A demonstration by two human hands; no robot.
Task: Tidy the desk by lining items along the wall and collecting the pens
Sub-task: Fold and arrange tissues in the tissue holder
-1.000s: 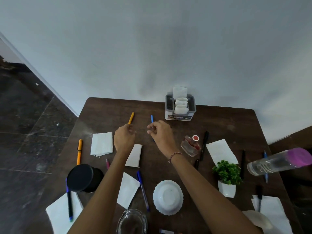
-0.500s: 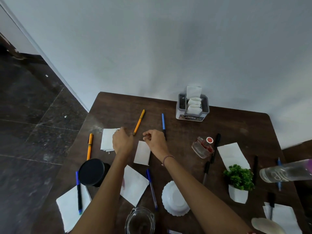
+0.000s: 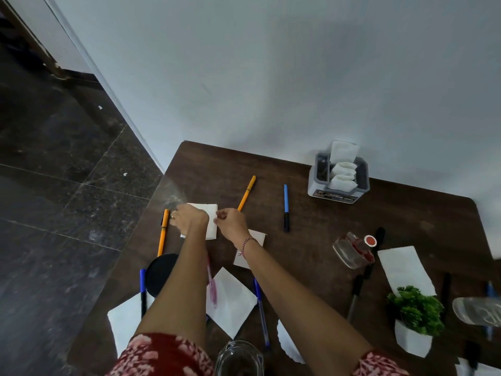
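A dark wooden desk stands against a pale wall. My left hand rests on a folded white napkin near the desk's left edge. My right hand pinches the napkin's right edge. An orange pen lies just left of my left hand. A second orange pen and a blue pen lie further back. A grey napkin holder with white napkins stands by the wall.
Near me lie a black round lid, more napkins, blue pens, a pink pen, a glass jar and a white bowl. At right are a tipped jar, black pens, a potted plant and a bottle.
Both hands have moved left and toward me, from the pens at the back to the folded napkin at the desk's left edge. The camera has swung left.
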